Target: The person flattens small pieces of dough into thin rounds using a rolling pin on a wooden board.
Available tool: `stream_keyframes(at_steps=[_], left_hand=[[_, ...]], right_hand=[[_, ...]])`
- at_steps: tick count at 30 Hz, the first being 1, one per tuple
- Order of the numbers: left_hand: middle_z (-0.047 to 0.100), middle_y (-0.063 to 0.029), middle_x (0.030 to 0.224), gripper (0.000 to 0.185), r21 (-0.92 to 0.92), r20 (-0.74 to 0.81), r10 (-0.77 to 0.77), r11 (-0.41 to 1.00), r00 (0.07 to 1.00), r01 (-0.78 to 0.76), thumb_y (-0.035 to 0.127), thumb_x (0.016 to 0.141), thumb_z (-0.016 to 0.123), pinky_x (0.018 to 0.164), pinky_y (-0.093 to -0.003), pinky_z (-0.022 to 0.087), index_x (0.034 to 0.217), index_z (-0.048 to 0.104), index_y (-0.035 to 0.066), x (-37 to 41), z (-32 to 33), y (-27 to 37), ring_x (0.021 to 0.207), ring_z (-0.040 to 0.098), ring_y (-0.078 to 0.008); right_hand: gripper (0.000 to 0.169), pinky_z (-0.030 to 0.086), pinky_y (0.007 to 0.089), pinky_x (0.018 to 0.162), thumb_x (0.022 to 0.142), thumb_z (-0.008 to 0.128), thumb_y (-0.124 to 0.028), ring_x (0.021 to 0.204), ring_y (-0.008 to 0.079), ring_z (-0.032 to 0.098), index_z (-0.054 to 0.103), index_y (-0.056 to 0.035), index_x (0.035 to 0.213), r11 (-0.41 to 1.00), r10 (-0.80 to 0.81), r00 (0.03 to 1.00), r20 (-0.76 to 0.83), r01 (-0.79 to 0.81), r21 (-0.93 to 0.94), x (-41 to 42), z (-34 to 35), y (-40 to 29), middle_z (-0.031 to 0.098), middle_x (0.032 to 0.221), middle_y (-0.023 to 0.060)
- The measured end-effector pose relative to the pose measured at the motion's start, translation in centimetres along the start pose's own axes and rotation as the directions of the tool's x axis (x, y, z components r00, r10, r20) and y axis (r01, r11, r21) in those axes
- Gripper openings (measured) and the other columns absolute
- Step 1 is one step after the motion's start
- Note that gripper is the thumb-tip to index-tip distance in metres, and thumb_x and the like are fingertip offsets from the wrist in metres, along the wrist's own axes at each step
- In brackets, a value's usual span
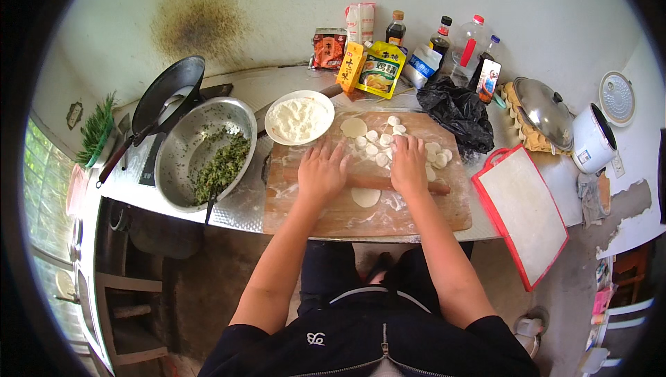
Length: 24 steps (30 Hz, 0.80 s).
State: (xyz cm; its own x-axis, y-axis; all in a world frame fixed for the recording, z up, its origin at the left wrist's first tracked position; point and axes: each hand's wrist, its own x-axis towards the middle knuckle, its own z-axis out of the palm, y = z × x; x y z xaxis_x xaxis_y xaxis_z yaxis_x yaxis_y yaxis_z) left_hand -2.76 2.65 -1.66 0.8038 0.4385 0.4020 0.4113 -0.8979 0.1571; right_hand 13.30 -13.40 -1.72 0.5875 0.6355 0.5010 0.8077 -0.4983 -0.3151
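Both my palms lie on a wooden rolling pin [372,182], spaced apart along its length. My left hand [321,166] presses its left part with the fingers stretched forward. Over the right part is my right hand [409,165], its fingertips close to the small dough pieces [371,149]. A flat round dough wrapper [366,198] lies partly under the pin, between my hands. Beneath everything is a floured wooden board [291,220]. Another flattened round [354,127] rests near the board's back edge, and more dough pieces [441,160] sit right of my right hand.
A white bowl of flour [299,118] stands behind my left hand. Left of the board are a steel basin [179,137] with chopped green filling [223,166] and a wok [174,88]. Seasoning packets [381,71], bottles [440,39], a black plastic bag [455,109] and a red-edged cutting board [523,210] surround it.
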Motion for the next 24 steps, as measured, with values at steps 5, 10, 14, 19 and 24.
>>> stream_keyframes(at_steps=[5,10,14,19,24], left_hand=[[0.053,-0.0193,0.156,0.055,0.01,-0.055,0.051,0.999,0.997,-0.05,0.04,0.107,0.052,0.122,-0.0503,0.033,0.155,0.052,0.013,-3.2,-1.5,0.7,0.147,0.047,-0.0361],[0.05,-0.0124,0.161,0.061,-0.068,-0.034,0.056,0.996,0.998,-0.058,0.048,0.102,0.06,0.124,-0.0508,0.028,0.152,0.055,0.012,-6.8,-3.8,1.5,0.154,0.038,-0.036],[0.052,-0.01,0.158,0.055,-0.113,-0.012,0.08,0.99,0.997,-0.08,0.046,0.093,0.073,0.124,-0.0526,0.026,0.137,0.066,0.014,-9.0,-4.4,1.2,0.152,0.039,-0.0359],[0.055,-0.0087,0.152,0.047,-0.102,-0.067,0.094,0.99,0.993,-0.101,0.037,0.082,0.082,0.124,-0.055,0.026,0.124,0.072,0.019,-10.2,-4.0,1.1,0.148,0.042,-0.0355],[0.055,-0.0087,0.15,0.047,-0.093,-0.083,0.088,0.991,0.993,-0.095,0.035,0.077,0.085,0.124,-0.0561,0.026,0.12,0.073,0.021,-10.8,-5.5,1.8,0.148,0.042,-0.0364]], right_hand=[[0.043,0.033,0.0564,0.121,0.097,0.064,-0.01,0.137,0.0416,0.046,0.055,-0.0006,0.139,0.997,-0.047,0.998,-0.042,0.044,-0.068,-3.3,-2.1,-1.9,0.052,0.14,0.0192],[0.044,0.04,0.0522,0.117,0.096,0.063,-0.006,0.137,0.0395,0.049,0.057,-0.0006,0.139,0.997,-0.079,0.997,0.026,0.079,0.015,-6.8,-4.1,-3.7,0.053,0.142,0.0191],[0.045,0.05,0.0474,0.103,0.096,0.063,-0.004,0.124,0.0386,0.058,0.06,-0.01,0.141,0.973,-0.067,0.979,0.194,0.021,0.231,-7.7,-5.3,-3.9,0.061,0.136,0.0148],[0.029,0.054,0.044,0.092,0.097,0.066,-0.009,0.111,0.0356,0.065,0.069,-0.0125,0.126,0.873,-0.118,0.888,0.444,-0.121,0.473,-5.7,-5.7,-3.0,0.066,0.126,0.0143],[0.013,0.055,0.0426,0.085,0.097,0.068,-0.008,0.099,0.0329,0.07,0.072,-0.0037,0.109,0.905,-0.013,0.882,0.471,-0.19,0.38,-5.5,-4.3,-4.5,0.069,0.113,0.014]])
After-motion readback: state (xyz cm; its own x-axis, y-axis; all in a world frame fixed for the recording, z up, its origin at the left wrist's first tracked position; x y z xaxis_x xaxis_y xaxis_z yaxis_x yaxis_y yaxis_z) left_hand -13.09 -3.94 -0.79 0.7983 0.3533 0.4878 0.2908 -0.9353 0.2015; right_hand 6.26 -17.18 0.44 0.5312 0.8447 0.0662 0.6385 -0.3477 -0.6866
